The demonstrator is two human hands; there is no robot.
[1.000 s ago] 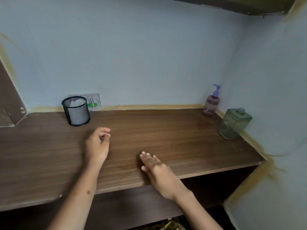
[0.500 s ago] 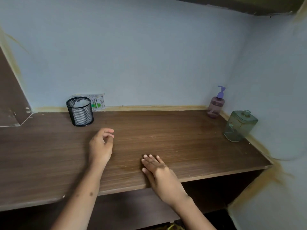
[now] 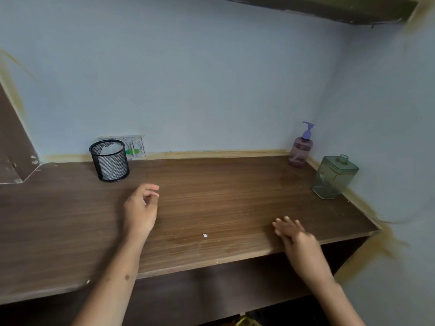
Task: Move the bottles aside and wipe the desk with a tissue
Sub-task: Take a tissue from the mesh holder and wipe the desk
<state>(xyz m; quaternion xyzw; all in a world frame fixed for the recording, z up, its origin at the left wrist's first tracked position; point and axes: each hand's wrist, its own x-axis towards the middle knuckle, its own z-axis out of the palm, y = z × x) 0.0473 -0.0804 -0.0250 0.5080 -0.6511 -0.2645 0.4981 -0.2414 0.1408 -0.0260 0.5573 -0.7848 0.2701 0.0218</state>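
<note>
A purple pump bottle (image 3: 300, 149) stands in the back right corner of the brown wooden desk (image 3: 223, 198). A green square glass bottle (image 3: 334, 176) stands just in front of it against the right wall. My left hand (image 3: 141, 208) hovers over the middle left of the desk, fingers loosely curled, holding nothing. My right hand (image 3: 294, 234) lies with straight fingers on the desk near its front edge, blurred by motion. A tiny white scrap (image 3: 205, 235) lies on the desk between my hands. Crumpled white tissue (image 3: 109, 149) shows inside the black mesh cup (image 3: 110, 161).
The mesh cup stands at the back left, in front of a wall socket plate (image 3: 134, 147). A dark shelf (image 3: 329, 8) hangs above. Walls close the desk at the back and right. A wooden bracket (image 3: 14, 147) sits at the far left.
My right hand has slid to the right along the front of the desk, uncovering a small white scrap. My left hand has barely moved.
</note>
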